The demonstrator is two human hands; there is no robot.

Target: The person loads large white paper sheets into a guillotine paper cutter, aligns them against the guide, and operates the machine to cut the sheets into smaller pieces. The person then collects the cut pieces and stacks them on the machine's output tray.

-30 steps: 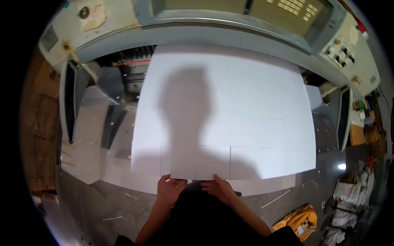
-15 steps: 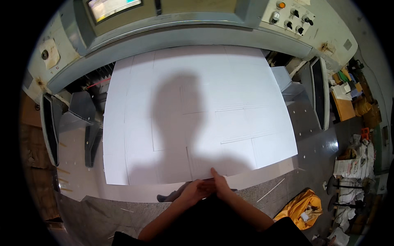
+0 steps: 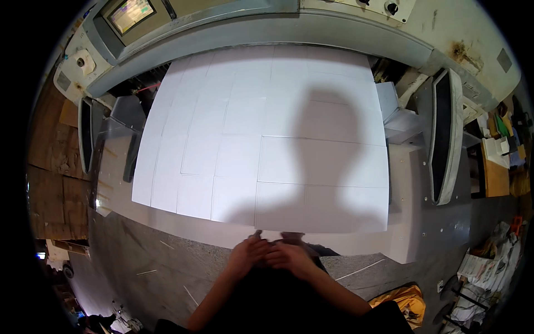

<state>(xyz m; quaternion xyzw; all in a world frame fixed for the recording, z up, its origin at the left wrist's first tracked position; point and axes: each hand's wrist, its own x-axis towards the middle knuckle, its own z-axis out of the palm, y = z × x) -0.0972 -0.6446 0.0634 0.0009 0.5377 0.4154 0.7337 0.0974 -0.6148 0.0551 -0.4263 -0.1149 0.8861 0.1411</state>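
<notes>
Standing at the 6 o'clock edge of the table (image 3: pixel 183 225), the person holds both hands together just below the near edge of the paper (image 3: pixel 267 139). The left hand (image 3: pixel 248 257) and right hand (image 3: pixel 289 259) touch each other, fingers curled inward; whether they pinch a sheet edge or close on nothing cannot be told, since shadow covers the fingertips. The paper, a wide white block scored into rectangular stacks, fills the table centre, its near edge running from 8 o'clock to 4 o'clock. Risk: a pull or push on one near stack would likely skew it against its neighbours and open the cut lines; an uneven two-hand grip would cause that. The table is a smooth pale metal bed. A grey machine housing (image 3: pixel 267 30) spans 12 o'clock, with a screen (image 3: pixel 131 12) at 11 o'clock. Dark side guards (image 3: pixel 445 136) stand at 3 and 9 o'clock. Loose paper scraps (image 3: pixel 478 278) lie on the floor at 4 o'clock.
</notes>
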